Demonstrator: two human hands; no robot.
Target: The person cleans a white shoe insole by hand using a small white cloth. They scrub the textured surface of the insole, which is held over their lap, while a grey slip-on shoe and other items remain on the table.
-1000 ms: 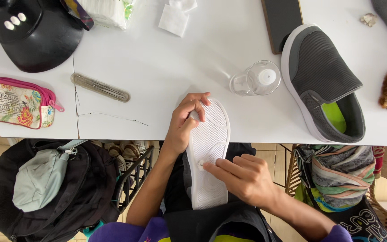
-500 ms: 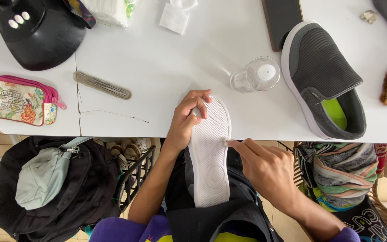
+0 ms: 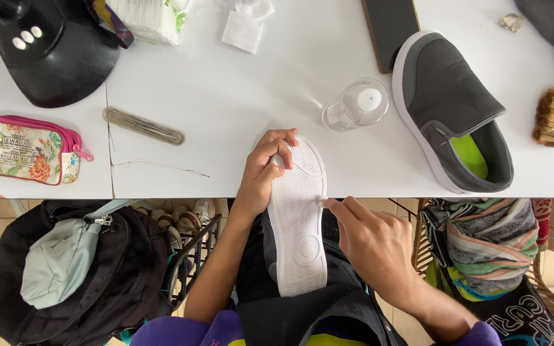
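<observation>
Right hand (image 3: 373,247) has moved from mid-sole to the edge of the upturned white rubber-soled shoe (image 3: 297,218), fingertips pinched there, rubbing. Left hand (image 3: 264,168) is clamping the toe against the white table (image 3: 226,96). Risk: shoe twisting off the lap under side pressure.

Single head-worn view, straight down (close) over white table (image 3: 226,96) edge and lap.

Dark flat screen (image 3: 390,29), rectangular, black and unlit, lies at the table's far edge just left of the grey shoe. Clear plastic pack of white cotton pads (image 3: 152,18) at the top left centre (partly cut off by the frame), beside the black lamp base. Floral zip pouch (image 3: 24,149) carries a small printed label patch, left edge.
</observation>
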